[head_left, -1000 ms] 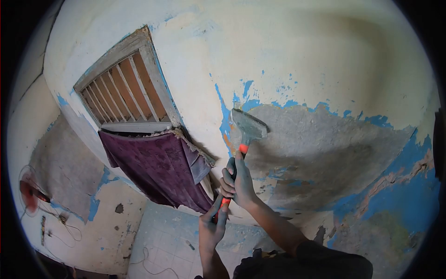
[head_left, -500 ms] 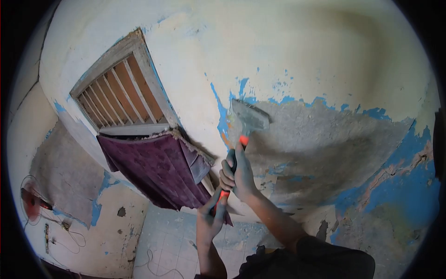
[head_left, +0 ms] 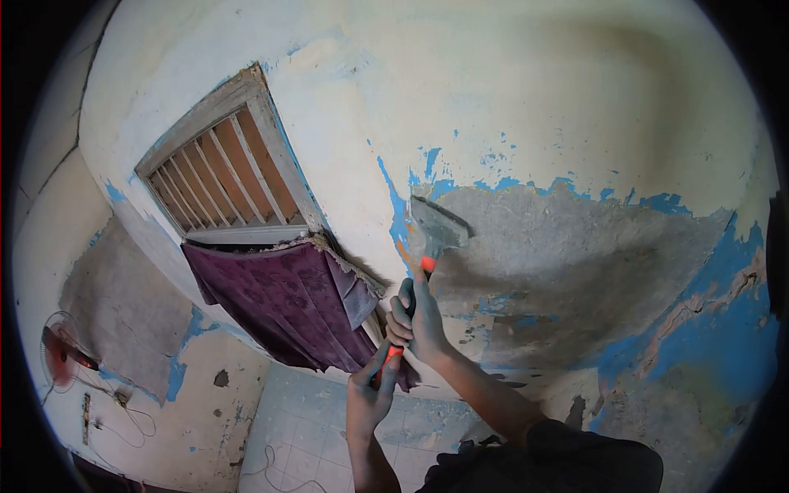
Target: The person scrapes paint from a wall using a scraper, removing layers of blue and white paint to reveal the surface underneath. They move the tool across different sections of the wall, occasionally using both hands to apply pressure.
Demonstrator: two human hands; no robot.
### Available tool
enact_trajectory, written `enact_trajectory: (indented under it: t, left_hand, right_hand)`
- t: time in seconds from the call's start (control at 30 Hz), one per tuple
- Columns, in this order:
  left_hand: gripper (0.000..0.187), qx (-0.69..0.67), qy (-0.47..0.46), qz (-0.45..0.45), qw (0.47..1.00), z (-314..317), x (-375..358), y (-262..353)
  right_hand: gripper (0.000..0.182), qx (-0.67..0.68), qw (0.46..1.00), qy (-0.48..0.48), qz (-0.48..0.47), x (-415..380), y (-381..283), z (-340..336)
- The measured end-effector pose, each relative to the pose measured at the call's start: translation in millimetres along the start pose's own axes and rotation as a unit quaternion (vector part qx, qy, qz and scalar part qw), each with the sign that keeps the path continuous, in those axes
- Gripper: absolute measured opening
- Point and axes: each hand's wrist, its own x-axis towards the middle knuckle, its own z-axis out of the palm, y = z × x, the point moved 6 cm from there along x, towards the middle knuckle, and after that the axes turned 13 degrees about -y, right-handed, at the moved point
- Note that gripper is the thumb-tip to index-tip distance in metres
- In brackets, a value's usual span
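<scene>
A wide-bladed scraper (head_left: 440, 226) with a black and red-orange handle is held by both my hands. My right hand (head_left: 423, 324) wraps round the upper part of the handle, below the red collar. Lower down, my left hand (head_left: 371, 390) grips the handle's end, its thumb along the red part. The metal blade lies against the wall (head_left: 485, 99), at the upper left border of a bare grey plaster patch (head_left: 559, 246). Flakes of blue paint (head_left: 396, 209) show beside the blade's left end. Both hands look dusty.
A slatted window frame (head_left: 234, 168) sits to the left, with a purple curtain (head_left: 275, 300) hanging below it. A red fan (head_left: 64, 353) and loose cables (head_left: 136, 419) are at the far left. Below lies the tiled floor (head_left: 329, 440).
The scraper blade has moved slightly down the wall, with both hands keeping their grip. The view has shifted a little, so the window and curtain appear farther right and lower.
</scene>
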Motion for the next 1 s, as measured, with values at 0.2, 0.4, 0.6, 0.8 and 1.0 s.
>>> enact_trajectory:
  t: [0.2, 0.4, 0.6, 0.8, 1.0]
  left_hand:
    - [0.036, 0.033, 0.009, 0.003, 0.999, -11.4, -5.7, -10.0]
    - [0.036, 0.034, -0.013, 0.005, 0.999, -18.5, 0.4, -7.5]
    - [0.034, 0.008, -0.036, 0.018, 0.999, -13.0, 18.1, -11.4]
    - [0.037, 0.022, -0.027, 0.034, 0.999, -6.0, 7.8, -21.1]
    - [0.039, -0.037, -0.043, 0.032, 0.998, 28.5, 20.0, 5.0]
  right_hand:
    - [0.051, 0.028, 0.999, 0.016, 0.026, -2.7, 18.0, 4.6]
    - [0.053, 0.034, 0.999, -0.003, -0.004, 3.1, 17.3, 3.4]
    - [0.053, -0.017, 0.998, -0.025, -0.062, 9.5, -1.1, -0.5]
    - [0.052, 0.007, 1.000, -0.006, 0.005, 3.8, 10.2, -6.4]
    - [0.049, -0.056, 0.998, 0.016, -0.018, -6.8, -38.1, -1.8]
